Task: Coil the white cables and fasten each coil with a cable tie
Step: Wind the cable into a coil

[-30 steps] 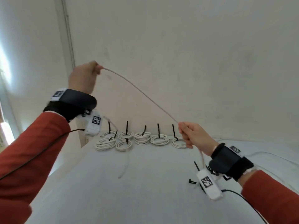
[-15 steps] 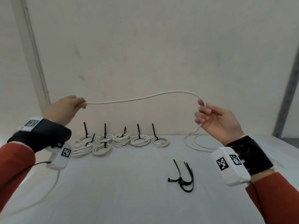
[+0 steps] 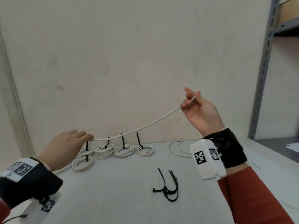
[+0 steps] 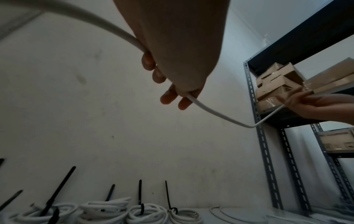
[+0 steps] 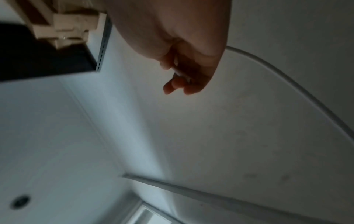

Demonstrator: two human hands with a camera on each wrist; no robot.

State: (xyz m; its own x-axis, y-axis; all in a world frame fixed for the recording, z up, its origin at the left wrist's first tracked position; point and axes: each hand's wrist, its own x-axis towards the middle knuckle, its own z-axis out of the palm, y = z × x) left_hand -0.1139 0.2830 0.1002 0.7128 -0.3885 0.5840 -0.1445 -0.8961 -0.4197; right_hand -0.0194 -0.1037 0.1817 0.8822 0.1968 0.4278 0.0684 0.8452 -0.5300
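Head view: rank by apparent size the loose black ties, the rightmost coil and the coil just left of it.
1. loose black ties: largest, but nearest the camera, so unsure
2. coil left of the rightmost
3. rightmost coil: smallest

Storeroom or workroom, grey slotted metal shelving (image 4: 265, 151), stacked cardboard boxes (image 4: 277, 86), plain white table (image 3: 113, 199)

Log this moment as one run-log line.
left hand: pinches white cable, low | right hand: pinches it, higher | tied coils, loose cable ties: on table
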